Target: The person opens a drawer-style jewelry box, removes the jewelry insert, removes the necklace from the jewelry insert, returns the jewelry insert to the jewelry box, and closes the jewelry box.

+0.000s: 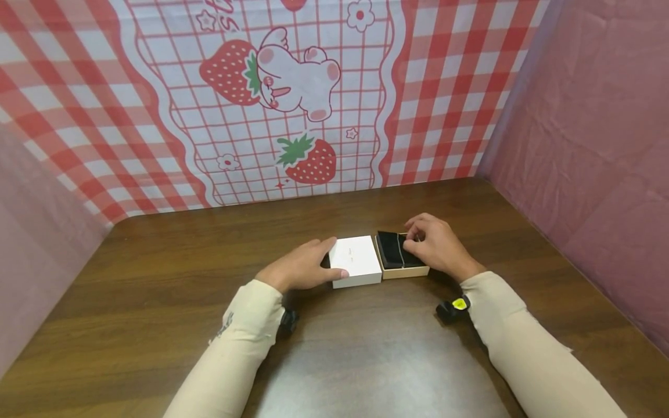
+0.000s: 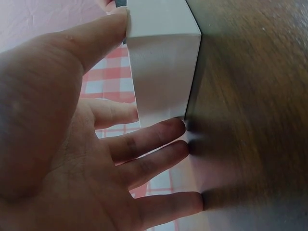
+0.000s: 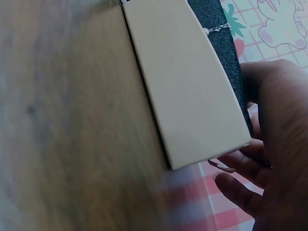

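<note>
A white square box lid (image 1: 355, 258) with small printing lies on the table. My left hand (image 1: 303, 264) spans its left side, thumb on the near top corner and index finger at the far corner; the other fingers (image 2: 154, 163) stretch straight beside it. Just to the right is an open cream box base (image 1: 405, 272) with a black pad (image 1: 389, 249), raised at its left. A thin silver chain (image 1: 400, 251) crosses the pad. My right hand (image 1: 436, 244), thumb and finger bent together, pinches the pad near its right side; the exact contact is partly hidden. By those fingers shows a small silvery loop (image 3: 221, 166).
The brown wooden table (image 1: 183, 302) carries both box parts near its middle. Behind it hangs a red-and-white checked strawberry cloth (image 1: 292, 116). A pink cloth (image 1: 580, 145) borders the right side. Each wrist wears a black strap device (image 1: 448, 310).
</note>
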Demonstrator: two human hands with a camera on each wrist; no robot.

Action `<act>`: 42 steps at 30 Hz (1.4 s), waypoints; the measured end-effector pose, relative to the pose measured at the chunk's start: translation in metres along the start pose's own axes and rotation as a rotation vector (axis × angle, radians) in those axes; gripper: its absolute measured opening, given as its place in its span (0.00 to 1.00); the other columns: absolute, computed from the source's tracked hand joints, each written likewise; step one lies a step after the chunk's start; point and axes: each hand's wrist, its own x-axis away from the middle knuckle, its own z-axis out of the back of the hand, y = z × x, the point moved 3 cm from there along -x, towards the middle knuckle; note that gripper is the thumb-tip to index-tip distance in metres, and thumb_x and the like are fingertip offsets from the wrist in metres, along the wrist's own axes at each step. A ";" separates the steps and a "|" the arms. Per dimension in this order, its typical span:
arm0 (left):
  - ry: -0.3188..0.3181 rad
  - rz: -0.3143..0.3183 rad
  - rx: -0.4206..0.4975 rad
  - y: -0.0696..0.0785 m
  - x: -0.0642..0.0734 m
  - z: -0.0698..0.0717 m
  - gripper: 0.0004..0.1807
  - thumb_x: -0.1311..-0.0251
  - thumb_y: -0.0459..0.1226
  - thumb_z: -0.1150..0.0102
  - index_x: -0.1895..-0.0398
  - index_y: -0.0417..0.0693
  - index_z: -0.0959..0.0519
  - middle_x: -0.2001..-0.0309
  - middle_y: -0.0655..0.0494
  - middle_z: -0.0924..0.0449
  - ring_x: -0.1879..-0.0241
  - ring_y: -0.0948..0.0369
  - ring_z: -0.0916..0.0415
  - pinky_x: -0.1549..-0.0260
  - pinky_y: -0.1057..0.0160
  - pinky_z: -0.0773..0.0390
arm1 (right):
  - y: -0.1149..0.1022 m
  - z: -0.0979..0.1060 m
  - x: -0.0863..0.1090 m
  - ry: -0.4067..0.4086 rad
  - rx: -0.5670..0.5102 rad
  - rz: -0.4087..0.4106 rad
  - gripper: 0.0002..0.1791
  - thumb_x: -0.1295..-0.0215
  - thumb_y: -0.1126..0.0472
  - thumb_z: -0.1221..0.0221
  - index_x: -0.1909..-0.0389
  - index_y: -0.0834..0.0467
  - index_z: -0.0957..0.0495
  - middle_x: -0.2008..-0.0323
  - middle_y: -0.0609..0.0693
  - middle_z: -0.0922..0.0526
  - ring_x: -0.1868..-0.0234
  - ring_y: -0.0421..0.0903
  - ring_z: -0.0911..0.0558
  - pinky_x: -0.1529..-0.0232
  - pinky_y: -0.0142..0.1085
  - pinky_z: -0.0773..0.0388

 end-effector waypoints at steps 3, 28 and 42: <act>0.000 -0.002 0.000 0.000 0.000 0.000 0.49 0.35 0.58 0.39 0.20 0.45 0.47 0.28 0.43 0.37 0.29 0.51 0.39 0.31 0.51 0.39 | -0.001 0.000 0.000 0.011 0.000 0.007 0.03 0.43 0.65 0.37 0.75 0.57 0.20 0.50 0.58 0.19 0.53 0.56 0.22 0.50 0.52 0.25; 0.012 -0.006 -0.027 0.000 0.000 -0.001 0.49 0.36 0.60 0.41 0.21 0.45 0.46 0.29 0.43 0.35 0.31 0.51 0.37 0.32 0.51 0.37 | -0.002 0.001 0.001 0.110 -0.078 0.036 0.03 0.41 0.66 0.38 0.68 0.62 0.19 0.59 0.56 0.15 0.61 0.51 0.19 0.57 0.47 0.23; 0.010 0.015 -0.021 -0.001 -0.001 -0.002 0.49 0.36 0.60 0.41 0.20 0.46 0.47 0.28 0.43 0.37 0.30 0.52 0.38 0.32 0.51 0.37 | -0.004 0.005 0.002 0.261 -0.101 0.092 0.03 0.46 0.69 0.35 0.69 0.62 0.18 0.64 0.54 0.15 0.65 0.48 0.20 0.63 0.38 0.26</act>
